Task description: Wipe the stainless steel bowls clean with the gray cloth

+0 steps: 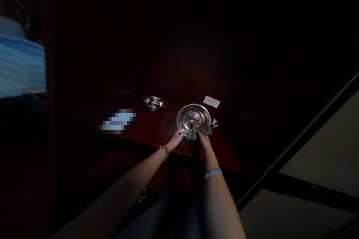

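A round shiny metal dish (193, 118) is tilted up on a dark red wooden table (151, 129). My left hand (176, 139) grips its lower left rim. My right hand (203, 140) presses a grey cloth (206, 130) against the dish's lower right edge. Something small and red-and-white shows at the centre of the dish. A bead bracelet is on my left wrist and a light blue band on my right.
A second metal dish (153, 102) sits further back on the table. A white card (211, 101) lies behind the held dish, and a small shiny metal piece (215, 123) rests to its right. A blurred flat item (117, 121) lies at the left. The surroundings are very dark.
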A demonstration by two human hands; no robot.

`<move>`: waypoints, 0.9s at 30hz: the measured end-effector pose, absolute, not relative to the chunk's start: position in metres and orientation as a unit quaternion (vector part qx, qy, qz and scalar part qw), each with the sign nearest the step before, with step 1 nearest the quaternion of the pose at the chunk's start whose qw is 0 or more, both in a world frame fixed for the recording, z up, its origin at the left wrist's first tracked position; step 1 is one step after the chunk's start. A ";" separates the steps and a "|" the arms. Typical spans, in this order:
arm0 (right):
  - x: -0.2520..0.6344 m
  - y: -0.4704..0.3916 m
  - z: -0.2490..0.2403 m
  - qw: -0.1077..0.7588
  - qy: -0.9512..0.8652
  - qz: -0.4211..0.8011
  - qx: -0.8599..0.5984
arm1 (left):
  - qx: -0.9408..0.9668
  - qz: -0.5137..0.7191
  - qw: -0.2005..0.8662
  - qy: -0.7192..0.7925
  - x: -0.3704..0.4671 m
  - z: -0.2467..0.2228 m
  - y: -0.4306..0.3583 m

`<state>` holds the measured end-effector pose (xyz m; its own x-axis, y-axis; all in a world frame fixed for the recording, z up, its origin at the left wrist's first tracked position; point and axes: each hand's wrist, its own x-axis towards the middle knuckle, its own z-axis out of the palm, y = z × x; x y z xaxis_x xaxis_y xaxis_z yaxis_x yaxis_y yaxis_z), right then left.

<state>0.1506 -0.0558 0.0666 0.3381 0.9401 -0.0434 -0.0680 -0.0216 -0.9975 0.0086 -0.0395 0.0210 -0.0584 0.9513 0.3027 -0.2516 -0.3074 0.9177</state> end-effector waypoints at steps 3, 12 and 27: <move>0.152 -0.055 0.063 0.581 -0.395 0.428 -0.568 | 0.499 0.634 0.474 0.351 0.009 0.022 -0.041; 0.157 -0.051 0.058 0.573 -0.405 0.434 -0.565 | 0.503 0.632 0.473 0.352 0.009 0.028 -0.047; 0.158 -0.047 0.057 0.562 -0.389 0.461 -0.566 | 0.505 0.613 0.478 0.375 0.008 0.032 -0.051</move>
